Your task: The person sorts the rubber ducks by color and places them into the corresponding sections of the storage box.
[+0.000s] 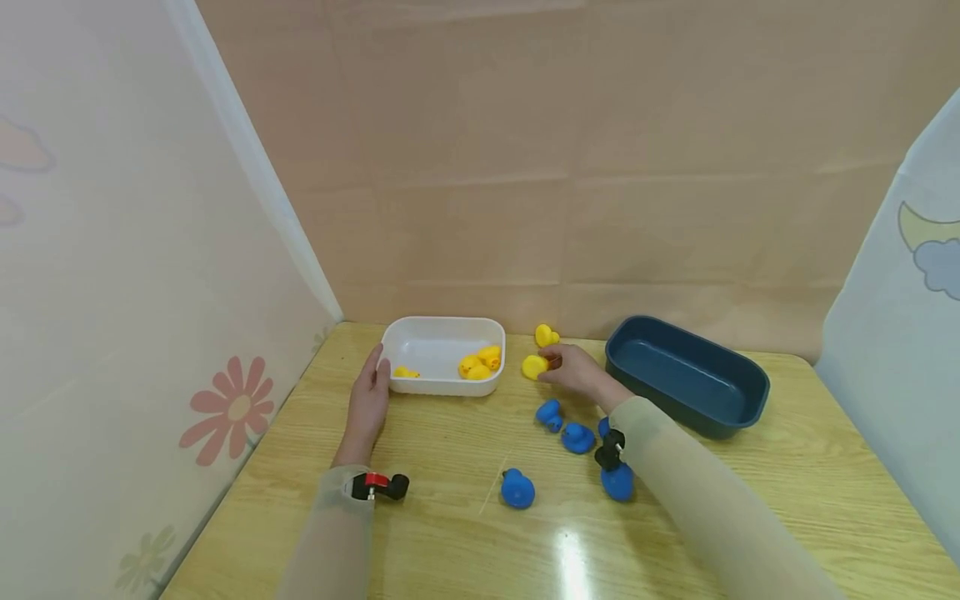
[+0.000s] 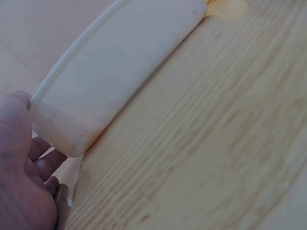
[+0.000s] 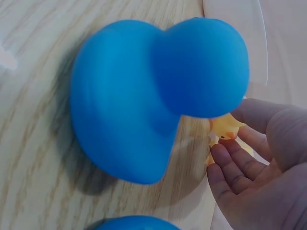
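Note:
My left hand (image 1: 368,404) grips the left end of a white plastic tub (image 1: 442,387). In the left wrist view its fingers bend round the corner of the tub. Inside lie several yellow rubber ducks (image 1: 480,367), most bunched at the right end. To the right of the tub, my right hand (image 1: 576,372) pinches a yellow rubber duck (image 1: 533,367) between thumb and fingers, low over the table. Another yellow duck (image 1: 546,335) lies just behind it. In the right wrist view a large blue duck (image 3: 120,100) partly covers the hand and the pinched duck.
A dark blue tub (image 1: 686,375) stands at the back right, beside my right forearm. Several blue rubber ducks (image 1: 577,438) lie on the wooden table (image 1: 435,533) in front of and under that arm. A papered wall (image 1: 465,167) closes off the back.

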Available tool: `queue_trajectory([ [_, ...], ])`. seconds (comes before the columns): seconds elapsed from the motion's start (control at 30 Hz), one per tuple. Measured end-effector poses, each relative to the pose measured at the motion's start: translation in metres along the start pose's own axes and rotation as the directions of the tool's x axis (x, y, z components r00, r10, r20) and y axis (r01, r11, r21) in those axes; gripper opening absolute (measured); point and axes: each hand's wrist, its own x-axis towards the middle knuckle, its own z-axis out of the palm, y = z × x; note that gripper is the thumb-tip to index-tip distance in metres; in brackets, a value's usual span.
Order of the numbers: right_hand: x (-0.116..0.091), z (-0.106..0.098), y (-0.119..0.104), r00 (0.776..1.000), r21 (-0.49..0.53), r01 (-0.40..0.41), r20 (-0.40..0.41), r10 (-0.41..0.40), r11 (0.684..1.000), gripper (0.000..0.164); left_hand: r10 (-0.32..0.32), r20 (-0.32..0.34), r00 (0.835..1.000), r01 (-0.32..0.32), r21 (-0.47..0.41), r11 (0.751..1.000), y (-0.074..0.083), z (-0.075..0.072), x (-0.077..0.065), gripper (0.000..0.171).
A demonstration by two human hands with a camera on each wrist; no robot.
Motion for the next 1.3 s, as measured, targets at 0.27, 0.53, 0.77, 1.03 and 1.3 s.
queue_trajectory([
  [0.27,-0.001,0.000,-0.001,0.999,-0.019,0.022,-0.025,-0.022,1.000,0.050,0.005,-0.001,1.000,-0.005,0.000,1.000,0.000,0.000,0.000,0.066],
  [0.53,-0.001,0.001,-0.002,0.999,-0.028,-0.007,-0.043,0.006,1.000,0.048,0.004,-0.001,1.000,-0.004,0.004,1.000,0.000,0.000,0.000,0.065],
  [0.77,-0.002,0.000,-0.008,0.997,0.008,-0.042,-0.062,0.042,0.999,0.048,0.002,0.003,1.000,-0.002,0.014,1.000,0.000,-0.001,0.001,0.064],
  [1.03,-0.002,-0.002,-0.019,0.992,0.069,-0.018,-0.123,0.026,0.997,0.051,0.006,0.001,1.000,-0.006,0.010,1.000,0.003,-0.001,0.000,0.065],
  [1.3,-0.004,-0.003,-0.039,0.982,0.097,0.028,-0.187,-0.009,0.995,0.054,0.007,0.001,1.000,-0.007,0.004,1.000,0.002,-0.001,0.000,0.065],
])
